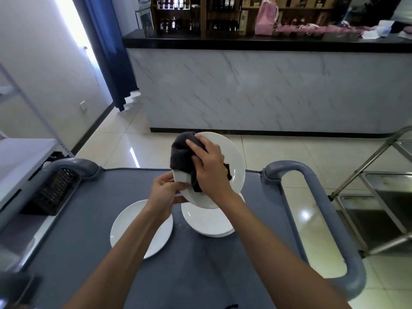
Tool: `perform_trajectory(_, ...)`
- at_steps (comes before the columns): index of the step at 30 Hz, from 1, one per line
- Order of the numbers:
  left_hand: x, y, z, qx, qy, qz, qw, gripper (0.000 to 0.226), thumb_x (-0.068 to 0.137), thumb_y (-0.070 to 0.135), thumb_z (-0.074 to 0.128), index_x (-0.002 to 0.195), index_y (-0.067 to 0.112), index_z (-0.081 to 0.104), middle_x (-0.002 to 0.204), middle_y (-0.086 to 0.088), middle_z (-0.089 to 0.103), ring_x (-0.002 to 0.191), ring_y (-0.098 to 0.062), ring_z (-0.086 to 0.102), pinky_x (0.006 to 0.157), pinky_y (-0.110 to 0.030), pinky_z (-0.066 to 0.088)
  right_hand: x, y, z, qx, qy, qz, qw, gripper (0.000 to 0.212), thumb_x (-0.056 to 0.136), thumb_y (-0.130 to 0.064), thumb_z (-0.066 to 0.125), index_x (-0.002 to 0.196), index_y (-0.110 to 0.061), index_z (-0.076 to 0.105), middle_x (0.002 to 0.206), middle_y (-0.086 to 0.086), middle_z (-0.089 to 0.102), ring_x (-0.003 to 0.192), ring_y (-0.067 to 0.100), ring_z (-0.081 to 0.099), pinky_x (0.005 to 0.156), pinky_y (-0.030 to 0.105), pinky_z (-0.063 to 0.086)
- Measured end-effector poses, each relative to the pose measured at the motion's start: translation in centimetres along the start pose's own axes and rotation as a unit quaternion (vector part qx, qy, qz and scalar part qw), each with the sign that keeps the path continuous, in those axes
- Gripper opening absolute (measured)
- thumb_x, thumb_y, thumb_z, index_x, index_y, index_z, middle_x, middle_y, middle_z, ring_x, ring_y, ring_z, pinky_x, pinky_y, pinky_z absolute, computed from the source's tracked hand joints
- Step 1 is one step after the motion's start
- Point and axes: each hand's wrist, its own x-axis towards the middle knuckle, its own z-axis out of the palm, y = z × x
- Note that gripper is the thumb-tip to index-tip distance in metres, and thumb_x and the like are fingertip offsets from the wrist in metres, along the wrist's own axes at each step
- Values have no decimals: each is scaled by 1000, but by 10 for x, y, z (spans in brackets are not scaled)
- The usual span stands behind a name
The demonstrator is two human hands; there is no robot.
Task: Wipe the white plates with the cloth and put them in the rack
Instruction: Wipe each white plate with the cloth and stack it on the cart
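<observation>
Tiled floor [278, 152] runs to a marble-front bar counter [256, 85]; grey cart top [89, 230] w/ raised handles both sides, single white plate [131, 230] at L, plate stack [207, 224] at R, black rack [53, 192] off L edge. Left hand [162, 197] pinches the rim of a tilted white plate [231, 161] above the stack; right hand [209, 170] presses a dark cloth [180, 155] onto its face, fingers curled over it.

Nothing legible anywhere in this shot.
The bottles [176, 12] on the wooden shelves, far beyond both hands, show pale labels, but they are too small and blurred to make out a single letter. The pink bag [265, 17] on the black counter, up past the right hand, shows no print that can be read either.
</observation>
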Motion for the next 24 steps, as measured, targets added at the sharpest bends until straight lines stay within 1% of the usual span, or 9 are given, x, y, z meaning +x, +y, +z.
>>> perform_trajectory(3,-1,-2,-3,1,3,-3,1000,26,90,-14,53,102,3,70,92,-12,77,78,-31,74,59,-38,60,-10,-2,2,-5,-16,-1,1000,41,101,-14,47,140,-18,60,150,6,49,130,28,45,107,47,39)
perform_trajectory(6,-2,-4,-4,2,-1,-11,1000,30,89,-16,52,101,4,71,90,-11,77,76,-30,74,59,-38,60,-8,-1,2,-22,-20,-3,1000,41,102,-16,45,140,-18,60,148,8,50,130,29,46,106,50,41)
perform_trajectory(9,-2,-5,-5,3,-6,-14,1000,32,86,-16,54,104,3,72,93,-13,77,77,-33,72,61,-41,59,4,3,-1,-33,-10,-1,999,40,103,-16,44,139,-18,60,148,9,51,129,31,47,105,51,40)
perform_trajectory(12,-3,-8,-8,-13,4,-17,1000,32,84,-15,57,108,0,72,95,-16,75,79,-35,70,62,-41,58,18,12,-6,-36,15,14,999,38,103,-13,48,138,-19,62,147,9,51,128,32,47,105,50,40)
perform_trajectory(17,-4,-5,-12,-35,21,-7,999,32,85,-14,56,110,-1,70,96,-16,73,79,-34,67,62,-39,58,27,30,-16,-49,42,48,997,40,100,-11,50,137,-20,62,146,8,52,126,32,48,104,50,40)
perform_trajectory(21,-3,-3,-16,-56,51,-1,997,32,85,-14,57,110,1,70,96,-13,72,84,-34,65,67,-42,57,25,42,-23,-50,50,99,993,41,99,-9,53,138,-20,62,147,9,52,126,34,48,103,47,39)
perform_trajectory(24,0,0,-16,-81,68,10,994,32,84,-15,57,105,5,70,94,-10,72,83,-31,65,63,-40,59,17,49,-24,-36,42,134,989,42,100,-8,53,140,-18,59,148,8,50,126,33,47,105,47,40)
